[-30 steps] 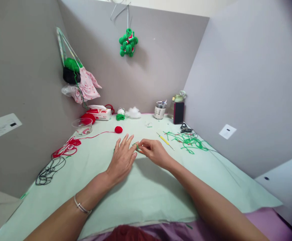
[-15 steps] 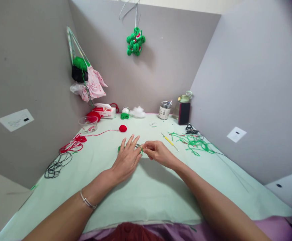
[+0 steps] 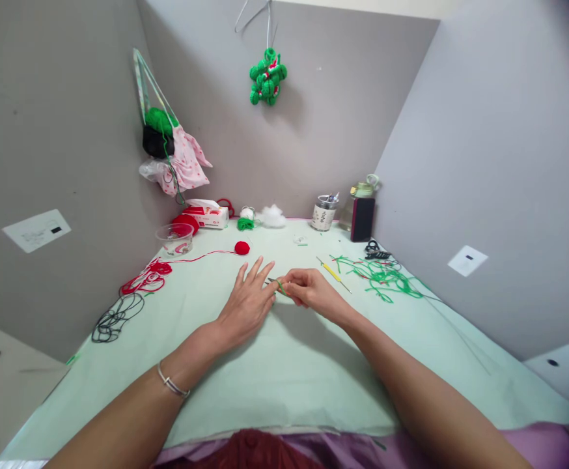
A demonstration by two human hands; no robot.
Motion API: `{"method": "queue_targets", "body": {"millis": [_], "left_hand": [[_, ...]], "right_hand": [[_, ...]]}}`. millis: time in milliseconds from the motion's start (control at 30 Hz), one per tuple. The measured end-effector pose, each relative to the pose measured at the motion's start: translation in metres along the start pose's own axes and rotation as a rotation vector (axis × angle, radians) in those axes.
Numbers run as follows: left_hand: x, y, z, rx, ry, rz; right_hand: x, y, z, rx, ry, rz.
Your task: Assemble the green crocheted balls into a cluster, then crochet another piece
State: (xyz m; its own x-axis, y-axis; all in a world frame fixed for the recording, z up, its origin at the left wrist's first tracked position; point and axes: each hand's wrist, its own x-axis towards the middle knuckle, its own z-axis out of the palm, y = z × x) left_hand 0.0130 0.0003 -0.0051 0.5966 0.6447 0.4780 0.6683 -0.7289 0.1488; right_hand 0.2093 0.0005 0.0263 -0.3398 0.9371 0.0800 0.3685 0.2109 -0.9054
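Note:
My left hand lies palm down over the pale green cloth, its fingers spread; its index finger and thumb are close to my right hand. With its fingertips pinched, my right hand holds green yarn that loops by the left index finger. A thin dark pointed tip shows between the hands; what it belongs to is hidden. Whether anything is under the left palm cannot be seen. To the right lies a yellow-handled crochet hook.
A red yarn ball lies beyond my left hand. Green yarn scraps and black scissors are at right. Red yarn, black cord and a clear bowl sit left. A pen holder stands at the back.
The green bundle seen beside my left hand's fingers is no longer visible. My right hand has shifted slightly, and the green loop now slants towards it. The whole view has moved a little.

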Motion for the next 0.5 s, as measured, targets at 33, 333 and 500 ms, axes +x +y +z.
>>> {"method": "queue_targets", "body": {"millis": [33,333,500], "left_hand": [[0.000,0.000,-0.001,-0.005,0.012,0.005],[0.003,-0.004,-0.003,-0.404,0.224,-0.265],[0.006,-0.009,0.000,-0.666,0.247,-0.474]], "right_hand": [[0.000,0.000,0.000,-0.007,0.012,-0.007],[-0.004,0.000,0.008,-0.302,0.199,-0.155],[-0.007,-0.002,0.015,-0.392,0.213,-0.198]]}}
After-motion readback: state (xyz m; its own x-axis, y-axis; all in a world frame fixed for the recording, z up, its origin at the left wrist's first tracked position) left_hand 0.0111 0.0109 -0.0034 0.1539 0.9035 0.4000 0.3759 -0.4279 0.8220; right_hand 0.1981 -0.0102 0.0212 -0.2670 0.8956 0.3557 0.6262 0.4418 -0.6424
